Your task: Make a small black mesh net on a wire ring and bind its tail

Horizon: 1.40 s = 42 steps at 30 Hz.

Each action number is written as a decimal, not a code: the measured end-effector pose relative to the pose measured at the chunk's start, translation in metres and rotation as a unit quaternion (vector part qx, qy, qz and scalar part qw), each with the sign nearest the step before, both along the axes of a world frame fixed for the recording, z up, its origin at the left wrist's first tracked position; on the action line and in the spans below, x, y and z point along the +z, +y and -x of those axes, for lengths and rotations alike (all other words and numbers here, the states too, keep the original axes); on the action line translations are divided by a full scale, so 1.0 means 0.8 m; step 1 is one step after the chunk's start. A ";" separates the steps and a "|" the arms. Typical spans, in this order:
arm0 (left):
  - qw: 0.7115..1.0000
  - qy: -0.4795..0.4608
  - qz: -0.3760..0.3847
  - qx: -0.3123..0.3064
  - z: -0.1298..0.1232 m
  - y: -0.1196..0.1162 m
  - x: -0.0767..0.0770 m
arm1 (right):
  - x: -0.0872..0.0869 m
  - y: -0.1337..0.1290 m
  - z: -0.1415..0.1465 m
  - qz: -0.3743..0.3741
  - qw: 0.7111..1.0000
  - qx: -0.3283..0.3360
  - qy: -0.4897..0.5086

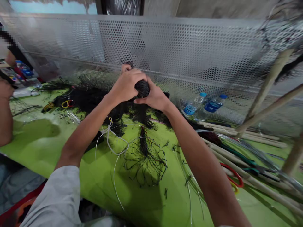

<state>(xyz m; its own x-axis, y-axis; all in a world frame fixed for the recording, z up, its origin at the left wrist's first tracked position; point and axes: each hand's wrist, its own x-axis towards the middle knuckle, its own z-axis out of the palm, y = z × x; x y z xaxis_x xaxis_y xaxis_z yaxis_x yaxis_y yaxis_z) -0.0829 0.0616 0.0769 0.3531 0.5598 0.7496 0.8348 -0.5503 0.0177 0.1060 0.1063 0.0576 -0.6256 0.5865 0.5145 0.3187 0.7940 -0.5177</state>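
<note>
Both arms reach forward over the green table. My left hand curls over the top and left of a thick black bundle of strands, which looks like netting. My right hand wraps the same bundle from the right, its thumb underneath. The lower end of the bundle merges with dark strands behind my wrists, so its full shape is hidden. Nearer to me, a black net lies spread in a fan of loops. A white cord loops beside it on the left.
A perforated metal panel stands behind the table. Black netting is heaped at left with yellow-handled scissors. Two water bottles lean at the panel. Wooden poles and a red-handled tool lie right. Another person's arm rests far left.
</note>
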 end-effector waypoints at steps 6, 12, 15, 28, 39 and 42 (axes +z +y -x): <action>0.994 -0.053 -0.092 0.011 -0.005 -0.018 -0.012 | 0.053 -0.045 -0.043 -0.152 0.969 -0.189 -0.050; 0.983 -0.185 -0.020 -0.013 0.007 -0.024 -0.039 | 0.097 -0.081 -0.093 -0.238 0.924 -0.260 -0.148; 0.974 -0.226 -0.009 0.007 0.015 -0.019 -0.041 | 0.097 -0.084 -0.119 -0.232 0.904 -0.292 -0.208; 0.884 -0.467 -0.031 0.007 0.018 -0.028 -0.054 | 0.023 -0.049 -0.182 -0.109 0.943 -0.251 -0.191; 0.924 -0.354 0.119 0.083 0.038 -0.039 -0.100 | 0.033 -0.053 -0.222 -0.132 0.902 -0.411 -0.029; 0.926 -0.341 0.147 0.072 0.048 -0.037 -0.107 | 0.042 -0.066 -0.227 -0.100 0.877 -0.468 0.040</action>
<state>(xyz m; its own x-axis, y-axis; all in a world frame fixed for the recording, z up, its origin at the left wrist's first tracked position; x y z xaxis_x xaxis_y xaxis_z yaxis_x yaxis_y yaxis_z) -0.1216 0.0321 -0.0084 -0.2408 0.7788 0.5792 0.6379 -0.3228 0.6992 0.2876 0.0537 0.0909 0.1246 0.7166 0.6863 0.8482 0.2820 -0.4484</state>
